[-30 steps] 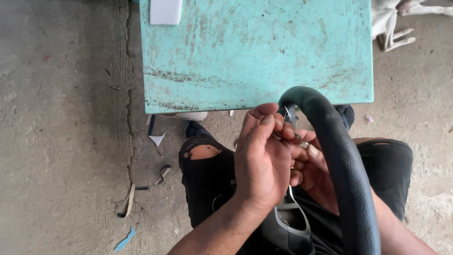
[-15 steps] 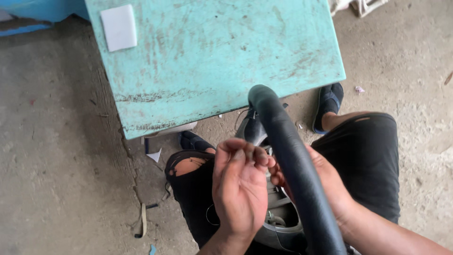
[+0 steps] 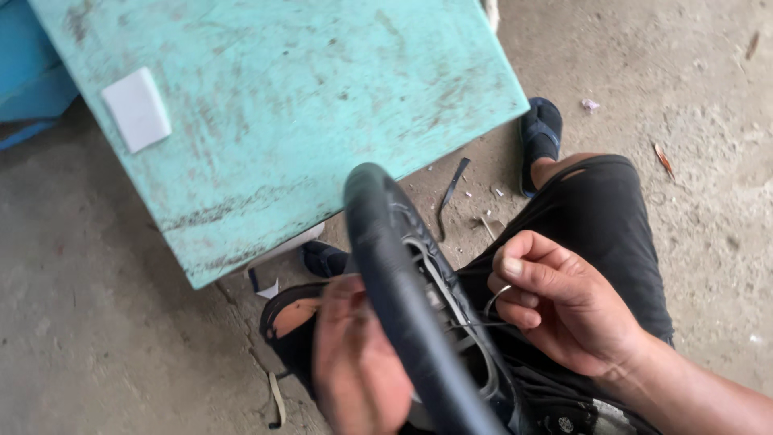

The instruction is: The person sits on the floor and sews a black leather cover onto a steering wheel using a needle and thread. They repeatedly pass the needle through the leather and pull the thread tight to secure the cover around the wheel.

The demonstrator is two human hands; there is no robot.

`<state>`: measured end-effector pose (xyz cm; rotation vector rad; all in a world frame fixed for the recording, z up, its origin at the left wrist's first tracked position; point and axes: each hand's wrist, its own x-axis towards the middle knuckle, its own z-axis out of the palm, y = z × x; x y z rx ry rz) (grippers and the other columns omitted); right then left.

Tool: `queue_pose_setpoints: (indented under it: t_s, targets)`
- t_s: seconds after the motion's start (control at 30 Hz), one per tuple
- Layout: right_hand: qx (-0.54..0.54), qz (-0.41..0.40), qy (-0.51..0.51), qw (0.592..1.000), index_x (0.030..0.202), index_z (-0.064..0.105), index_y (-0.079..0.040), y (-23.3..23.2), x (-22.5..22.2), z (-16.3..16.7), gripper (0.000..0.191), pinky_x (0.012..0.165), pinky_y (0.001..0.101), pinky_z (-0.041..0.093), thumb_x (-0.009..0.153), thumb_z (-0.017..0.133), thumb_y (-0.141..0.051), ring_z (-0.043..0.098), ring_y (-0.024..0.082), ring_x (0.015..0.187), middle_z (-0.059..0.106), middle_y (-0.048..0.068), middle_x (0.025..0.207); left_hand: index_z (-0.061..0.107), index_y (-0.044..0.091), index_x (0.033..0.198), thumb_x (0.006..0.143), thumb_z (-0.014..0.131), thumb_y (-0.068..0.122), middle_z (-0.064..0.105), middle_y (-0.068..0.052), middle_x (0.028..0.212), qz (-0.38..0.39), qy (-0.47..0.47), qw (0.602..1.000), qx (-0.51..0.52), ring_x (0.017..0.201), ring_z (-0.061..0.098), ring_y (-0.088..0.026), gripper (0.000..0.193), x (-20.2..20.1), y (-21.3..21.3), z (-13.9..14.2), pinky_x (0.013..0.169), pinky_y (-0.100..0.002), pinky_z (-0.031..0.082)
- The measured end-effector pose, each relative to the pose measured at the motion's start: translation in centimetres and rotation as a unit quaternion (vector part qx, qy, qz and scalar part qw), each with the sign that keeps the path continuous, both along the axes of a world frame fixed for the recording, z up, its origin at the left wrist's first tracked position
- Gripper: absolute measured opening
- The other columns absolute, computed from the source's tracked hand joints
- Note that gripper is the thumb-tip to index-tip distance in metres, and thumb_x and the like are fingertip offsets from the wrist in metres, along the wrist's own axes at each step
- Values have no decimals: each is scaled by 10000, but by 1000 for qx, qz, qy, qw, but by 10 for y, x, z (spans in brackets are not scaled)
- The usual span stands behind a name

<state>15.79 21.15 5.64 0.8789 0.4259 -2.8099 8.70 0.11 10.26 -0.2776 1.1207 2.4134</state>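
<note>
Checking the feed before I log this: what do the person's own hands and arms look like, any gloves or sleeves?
Both are bare. The left hand is motion-blurred, with no glove visible. The right hand has no glove and no ring that I can see; its forearm is uncovered, with no sleeve or watch in view. The left forearm is out of frame.

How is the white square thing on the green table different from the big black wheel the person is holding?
The small flat white rectangular piece is pale and lies flat on the worn turquoise wooden table; the black steering wheel is dark and stands tilted up on the person's lap. The white piece is much smaller and straight-edged, the wheel's rim thick and curved. Nobody touches the white piece, while the left hand and right hand work at the wheel.
</note>
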Motion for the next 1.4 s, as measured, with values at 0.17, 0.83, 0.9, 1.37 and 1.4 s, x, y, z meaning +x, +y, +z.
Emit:
queue_pose_setpoints:
  t_s: [0.17,0.83,0.9,1.37,1.4]
  targets:
    - [1,78,-29,997,1042,675,-8,0,11,-10,133,557,252,482,910,697,-6,558,142,632,628,60,828,508,32,1338,940,640,136,659,-152,1145,-76,-149,974,-155,1068,682,-266,432,-30,-40,6,920,-485,577]
    - [139,162,-26,977,1165,632,26,0,-6,-49,234,804,318,619,1005,545,-122,730,170,826,726,99,881,697,32,1116,947,699,218,664,12,848,-373,144,742,-538,757,575,-50,251,-137,-21,-30,648,-229,500]
    - [154,148,-36,976,1140,608,17,0,-13,-56,216,787,314,615,1020,523,-141,713,158,814,707,78,866,709,-3,1062,952,716,231,655,-15,819,-361,54,741,-563,727,567,-84,259,-140,-22,-36,623,-272,483]
    - [528,170,76,828,1127,693,-51,-7,-81,-50,176,565,224,552,986,636,-139,639,48,634,722,-18,788,705,-2,1068,951,711,224,662,-26,830,-283,152,780,-537,741,583,-100,255,-127,-54,-69,635,-283,491]
    - [533,173,73,825,1108,704,-50,-7,-83,-50,166,572,227,558,983,649,-145,650,53,637,725,-9,777,704,-2,1069,951,711,223,662,-27,830,-279,163,779,-538,742,584,-101,254,-125,-55,-70,636,-284,492]
